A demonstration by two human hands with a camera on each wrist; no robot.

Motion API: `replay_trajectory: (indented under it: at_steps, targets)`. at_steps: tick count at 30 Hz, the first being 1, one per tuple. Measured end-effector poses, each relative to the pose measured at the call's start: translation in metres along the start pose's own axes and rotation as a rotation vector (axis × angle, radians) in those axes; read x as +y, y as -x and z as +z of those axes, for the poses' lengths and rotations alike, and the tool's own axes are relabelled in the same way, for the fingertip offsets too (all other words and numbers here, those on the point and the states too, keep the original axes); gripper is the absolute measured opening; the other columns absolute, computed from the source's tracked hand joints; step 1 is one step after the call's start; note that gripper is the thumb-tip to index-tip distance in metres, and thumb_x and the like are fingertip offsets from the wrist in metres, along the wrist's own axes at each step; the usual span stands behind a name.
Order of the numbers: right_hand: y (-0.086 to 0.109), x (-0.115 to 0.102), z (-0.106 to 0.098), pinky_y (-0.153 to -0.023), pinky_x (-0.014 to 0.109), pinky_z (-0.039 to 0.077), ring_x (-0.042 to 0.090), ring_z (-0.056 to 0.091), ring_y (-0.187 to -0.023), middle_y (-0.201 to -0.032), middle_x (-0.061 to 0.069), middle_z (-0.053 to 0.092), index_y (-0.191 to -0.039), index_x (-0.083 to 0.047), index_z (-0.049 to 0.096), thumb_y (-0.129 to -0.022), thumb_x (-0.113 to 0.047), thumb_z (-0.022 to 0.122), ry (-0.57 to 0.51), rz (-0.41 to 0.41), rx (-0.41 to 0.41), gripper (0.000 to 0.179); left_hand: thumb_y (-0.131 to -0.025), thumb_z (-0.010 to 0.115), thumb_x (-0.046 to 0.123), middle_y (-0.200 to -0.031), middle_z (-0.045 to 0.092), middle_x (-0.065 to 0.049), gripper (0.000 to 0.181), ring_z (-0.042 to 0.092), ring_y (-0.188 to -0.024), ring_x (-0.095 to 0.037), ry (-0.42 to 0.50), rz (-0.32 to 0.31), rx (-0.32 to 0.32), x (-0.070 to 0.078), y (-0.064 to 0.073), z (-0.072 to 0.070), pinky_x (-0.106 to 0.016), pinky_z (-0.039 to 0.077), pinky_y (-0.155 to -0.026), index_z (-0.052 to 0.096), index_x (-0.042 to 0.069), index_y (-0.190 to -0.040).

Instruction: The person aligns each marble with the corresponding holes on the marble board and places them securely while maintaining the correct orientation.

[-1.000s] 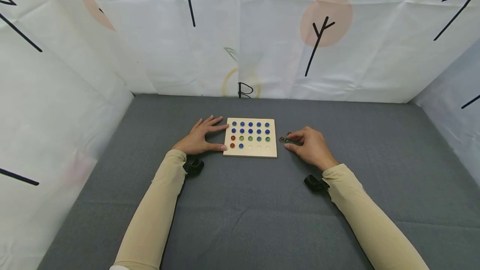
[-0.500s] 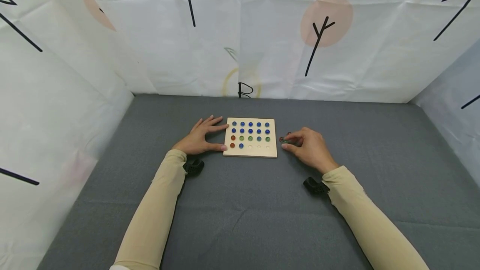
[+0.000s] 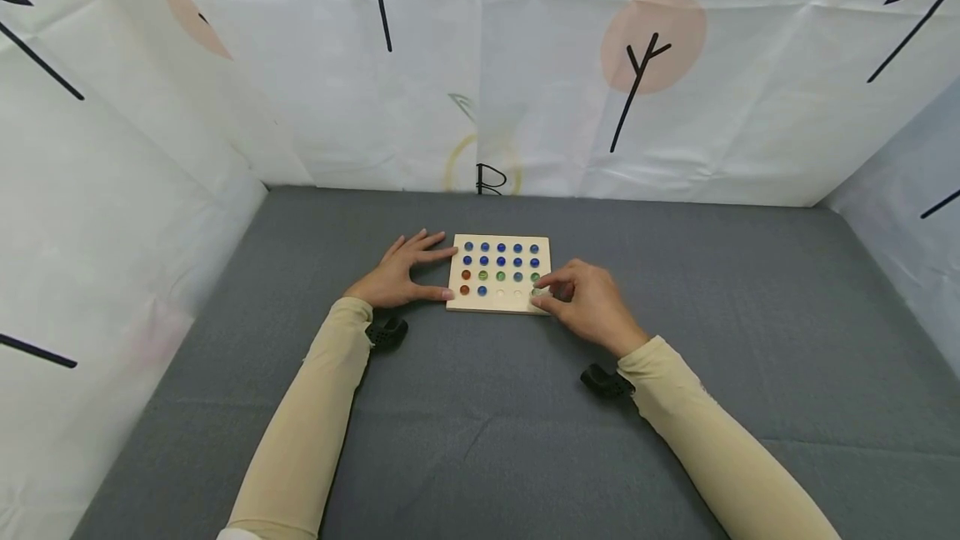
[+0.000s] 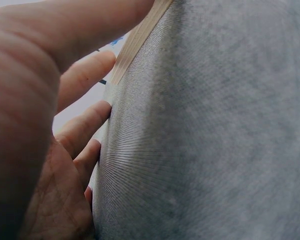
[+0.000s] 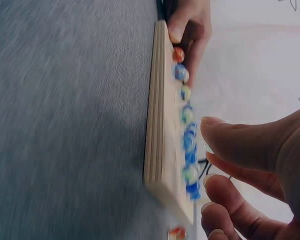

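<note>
A pale wooden board (image 3: 500, 312) with rows of round hollows lies on the grey cloth. Blue marbles (image 3: 501, 261) fill its two far rows; green, blue and red marbles sit in the nearer ones. My left hand (image 3: 397, 277) rests at the board's left edge, its thumb and index finger stretched out and touching it. My right hand (image 3: 588, 300) is over the board's near right corner, pinching a green marble (image 3: 536, 292) between thumb and index finger; the fingertips largely cover it. In the left wrist view the board's side (image 4: 140, 40) meets the fingers.
A reddish marble (image 5: 177, 233) lies on the cloth beyond the board's right end, in the right wrist view. Grey cloth (image 3: 480, 423) covers the table. White patterned sheets (image 3: 540, 65) hang at the back and sides.
My right hand has moved left from the loose marbles beside the board to its near right corner, carrying the green marble. The left hand has stayed at the board's edge.
</note>
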State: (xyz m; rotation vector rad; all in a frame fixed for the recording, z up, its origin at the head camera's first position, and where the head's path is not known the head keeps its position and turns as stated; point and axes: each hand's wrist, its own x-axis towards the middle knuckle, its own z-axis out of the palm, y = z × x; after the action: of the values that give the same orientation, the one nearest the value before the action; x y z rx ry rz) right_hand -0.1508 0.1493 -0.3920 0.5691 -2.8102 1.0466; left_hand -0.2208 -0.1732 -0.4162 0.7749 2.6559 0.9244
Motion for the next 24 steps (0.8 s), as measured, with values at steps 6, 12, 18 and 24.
replay_trajectory:
  at_steps: [6,12,18,24]
  targets:
    - [-0.008,-0.012,0.011,-0.063,0.036,0.045,0.018,0.056,-0.073,-0.088,0.005,0.065,-0.102,-0.009,0.081,-0.088,-0.018,0.082,-0.022,-0.025,-0.009,0.017,-0.086,0.083,0.039,-0.166,0.025,-0.009,0.08,0.005,-0.155,-0.031,0.0,-0.002,0.0,0.0,0.0,0.0,-0.05,-0.006,-0.122,0.048,0.018,-0.154]
    - [-0.014,-0.019,0.021,-0.062,0.035,0.046,0.017,0.057,-0.072,-0.086,0.005,0.065,-0.101,-0.008,0.081,-0.088,-0.02,0.082,-0.033,-0.021,-0.007,0.018,-0.086,0.083,0.04,-0.166,0.026,-0.009,0.079,0.005,-0.155,-0.03,-0.009,-0.01,-0.002,0.0,-0.001,0.001,-0.05,-0.006,-0.122,0.048,0.019,-0.154]
    - [-0.018,-0.023,0.029,-0.06,0.034,0.045,0.016,0.056,-0.069,-0.084,0.005,0.064,-0.1,-0.008,0.081,-0.088,-0.019,0.082,-0.043,0.005,0.008,0.017,-0.086,0.083,0.04,-0.166,0.025,-0.009,0.079,0.005,-0.155,-0.03,-0.01,-0.015,-0.004,0.0,-0.001,0.001,-0.05,-0.006,-0.122,0.048,0.019,-0.154]
    - [-0.021,-0.024,0.035,-0.061,0.034,0.045,0.016,0.056,-0.068,-0.081,0.003,0.064,-0.099,-0.008,0.082,-0.088,-0.018,0.083,-0.026,0.026,0.026,0.015,-0.087,0.082,0.041,-0.166,0.025,-0.009,0.079,0.004,-0.155,-0.031,-0.008,-0.014,-0.002,-0.002,-0.001,0.001,-0.051,-0.006,-0.122,0.048,0.018,-0.154]
